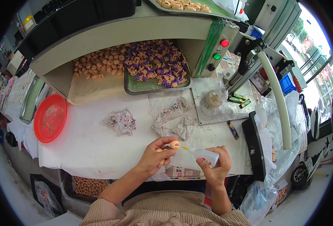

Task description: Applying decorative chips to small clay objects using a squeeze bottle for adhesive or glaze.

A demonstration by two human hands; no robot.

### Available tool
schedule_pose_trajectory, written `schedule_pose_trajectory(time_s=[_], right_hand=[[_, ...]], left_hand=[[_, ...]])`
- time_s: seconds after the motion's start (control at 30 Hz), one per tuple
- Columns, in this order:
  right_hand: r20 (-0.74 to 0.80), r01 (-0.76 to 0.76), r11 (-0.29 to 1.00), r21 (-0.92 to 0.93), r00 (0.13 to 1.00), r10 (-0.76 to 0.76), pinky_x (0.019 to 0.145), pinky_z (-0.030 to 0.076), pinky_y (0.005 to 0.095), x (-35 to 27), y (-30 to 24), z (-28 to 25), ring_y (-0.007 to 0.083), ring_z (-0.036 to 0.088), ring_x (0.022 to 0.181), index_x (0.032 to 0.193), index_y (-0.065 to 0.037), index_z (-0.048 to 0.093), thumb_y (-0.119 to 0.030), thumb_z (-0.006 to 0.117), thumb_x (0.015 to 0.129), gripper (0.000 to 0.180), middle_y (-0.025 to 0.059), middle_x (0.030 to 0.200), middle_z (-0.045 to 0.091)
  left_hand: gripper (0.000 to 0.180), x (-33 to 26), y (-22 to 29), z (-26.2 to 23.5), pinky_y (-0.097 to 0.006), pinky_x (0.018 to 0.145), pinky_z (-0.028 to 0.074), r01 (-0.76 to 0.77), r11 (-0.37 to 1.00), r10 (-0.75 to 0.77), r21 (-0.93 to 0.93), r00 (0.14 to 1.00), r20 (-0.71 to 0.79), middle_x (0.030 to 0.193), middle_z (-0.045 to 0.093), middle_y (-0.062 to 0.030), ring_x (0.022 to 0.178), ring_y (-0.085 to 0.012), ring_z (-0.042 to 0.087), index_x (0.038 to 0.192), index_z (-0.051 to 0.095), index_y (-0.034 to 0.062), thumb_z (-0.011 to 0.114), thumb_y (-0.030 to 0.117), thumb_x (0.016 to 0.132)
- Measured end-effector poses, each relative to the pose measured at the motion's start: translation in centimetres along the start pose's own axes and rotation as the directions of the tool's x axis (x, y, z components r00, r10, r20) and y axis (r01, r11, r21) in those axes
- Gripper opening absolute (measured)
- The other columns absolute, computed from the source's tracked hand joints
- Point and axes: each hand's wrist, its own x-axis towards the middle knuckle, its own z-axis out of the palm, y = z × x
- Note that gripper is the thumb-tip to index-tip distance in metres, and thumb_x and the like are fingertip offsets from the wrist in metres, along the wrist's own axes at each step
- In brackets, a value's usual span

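Over the front of the white-covered table, my left hand (151,157) pinches a small peach-coloured doll head (174,144) between thumb and fingertips. More peach pieces are tucked in the lower fingers of the same hand. My right hand (220,165) is wrapped round a white squeeze bottle (205,154), tilted so its thin yellow nozzle (185,148) points at the doll head. The tip is at or very close to the head; whether it touches I cannot tell. Beyond my hands lie crumpled patterned cloths (183,126).
Under the shelf, a heap of doll heads (98,66) adjoins a green-lined tray (136,87) of peach and purple figures. A red basin (62,113) stands left. Right are a lever press (245,71), a metal plate (208,119), a glue stick-like tube (233,130) and a black bin (254,150).
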Motion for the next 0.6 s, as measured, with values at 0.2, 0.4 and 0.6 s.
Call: schedule_pose_trajectory(time_s=[0.2,0.4,0.6], right_hand=[[0.02,-0.017,1.0,0.017,1.0,0.017,0.056,0.039,0.0262,0.12,-0.18,-0.02,0.0141,0.051,0.065,0.086,-0.001,0.065,-0.021,0.086,0.064,0.036,0.0042,0.075,0.054],[0.027,-0.006,1.0,0.005,1.0,0.006,0.056,0.039,0.0264,0.14,0.25,-0.19,0.0141,0.051,0.065,0.085,-0.001,0.065,-0.021,0.086,0.064,0.036,0.0043,0.075,0.054],[0.023,0.004,1.0,-0.004,1.0,-0.004,0.056,0.04,0.0268,0.34,0.53,-0.4,0.0146,0.052,0.065,0.086,0.0,0.065,-0.021,0.085,0.065,0.036,0.0049,0.075,0.055]], left_hand=[[0.041,0.17,-0.11,0.07,-0.016,0.044,0.041,0.008,1.0,-0.008,0.011,1.0,-0.008,0.094,0.06,-0.0042,0.054,-0.0036,0.049,0.119,0.059,0.0058,0.069,-0.004,0.08],[0.041,0.41,-0.29,-0.02,-0.016,0.043,0.04,0.007,1.0,-0.007,0.013,1.0,-0.013,0.094,0.06,-0.0042,0.054,-0.0036,0.049,0.119,0.059,0.0055,0.069,-0.004,0.08],[0.041,0.46,-0.29,0.04,-0.016,0.043,0.04,0.013,1.0,-0.013,0.005,1.0,-0.011,0.095,0.061,-0.0045,0.054,-0.0038,0.049,0.118,0.059,0.0053,0.068,-0.005,0.08]])
